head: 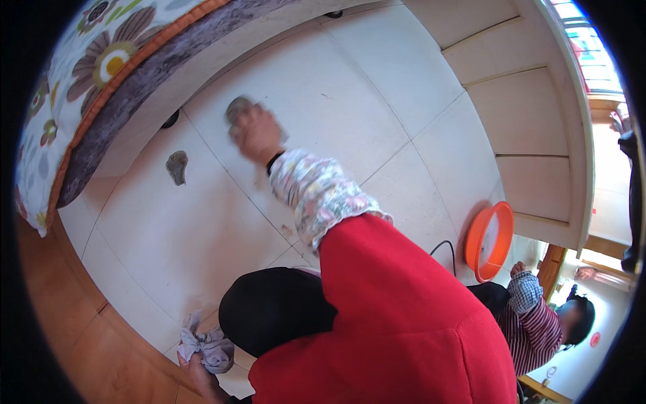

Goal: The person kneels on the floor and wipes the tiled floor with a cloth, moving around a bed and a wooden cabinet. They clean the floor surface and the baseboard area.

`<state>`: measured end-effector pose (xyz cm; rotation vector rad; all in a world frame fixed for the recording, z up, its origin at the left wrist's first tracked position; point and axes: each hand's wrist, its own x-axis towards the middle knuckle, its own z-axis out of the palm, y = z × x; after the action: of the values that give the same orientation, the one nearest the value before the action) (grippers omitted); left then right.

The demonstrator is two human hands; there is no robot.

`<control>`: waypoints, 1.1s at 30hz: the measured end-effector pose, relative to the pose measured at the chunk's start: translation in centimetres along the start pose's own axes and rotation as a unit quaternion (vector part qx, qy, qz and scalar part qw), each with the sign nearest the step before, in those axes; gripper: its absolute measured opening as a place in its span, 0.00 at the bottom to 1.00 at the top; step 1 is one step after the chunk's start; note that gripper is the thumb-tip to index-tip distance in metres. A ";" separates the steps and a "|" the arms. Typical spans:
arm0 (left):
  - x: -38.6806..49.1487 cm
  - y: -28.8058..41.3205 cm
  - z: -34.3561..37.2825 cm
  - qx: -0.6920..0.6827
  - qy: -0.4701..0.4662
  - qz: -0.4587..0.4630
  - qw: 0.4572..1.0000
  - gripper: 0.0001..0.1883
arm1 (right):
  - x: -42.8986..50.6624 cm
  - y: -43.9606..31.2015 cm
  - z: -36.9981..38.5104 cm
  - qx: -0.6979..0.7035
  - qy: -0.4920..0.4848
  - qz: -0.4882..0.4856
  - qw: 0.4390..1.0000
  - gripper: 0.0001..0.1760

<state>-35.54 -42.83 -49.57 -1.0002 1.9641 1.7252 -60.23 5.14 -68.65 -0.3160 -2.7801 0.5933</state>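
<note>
My left hand (198, 371), at the lower left, grips a bunched, knotted grey cloth (209, 351) just above the floor. My right hand (256, 132) reaches far out over the pale floor tiles, blurred by motion, with its back facing up. Beneath its fingers a grey-green object (238, 107) shows, mostly hidden and too blurred to name. Nearer and to the left, a flat grey-green, sole-shaped piece (176, 166) lies on the tiles. A floral sleeve cover (323, 194) is pulled over my red right sleeve.
An orange basin (488, 242) stands tilted at the right, by a white panelled cabinet (530, 106). A dark cable (449, 247) curves nearby. Another person (535, 323) crouches at the lower right. Furniture with a flowered cover (108, 65) borders the left; wood (75, 323) edges the lower left.
</note>
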 end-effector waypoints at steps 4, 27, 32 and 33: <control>0.1 0.8 1.0 0.016 -0.014 0.010 1.000 0.31 | -7.9 -5.6 -1.1 0.024 -0.049 -0.116 0.992 0.28; 2.3 -3.8 -3.4 -0.025 0.022 0.047 0.998 0.30 | -28.5 22.7 -13.5 -0.269 0.108 0.546 0.786 0.34; 2.6 -4.3 -3.6 -0.018 0.031 0.051 0.998 0.30 | -19.1 17.8 -8.4 -0.176 0.142 0.263 0.938 0.29; 2.6 -4.3 -3.5 -0.016 0.037 0.049 0.998 0.30 | -17.0 15.4 -7.1 -0.178 0.095 0.200 0.959 0.29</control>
<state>-33.64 -46.97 -53.66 -1.0093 2.0690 1.8017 -39.70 16.90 -72.78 -0.9736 -2.6320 0.1240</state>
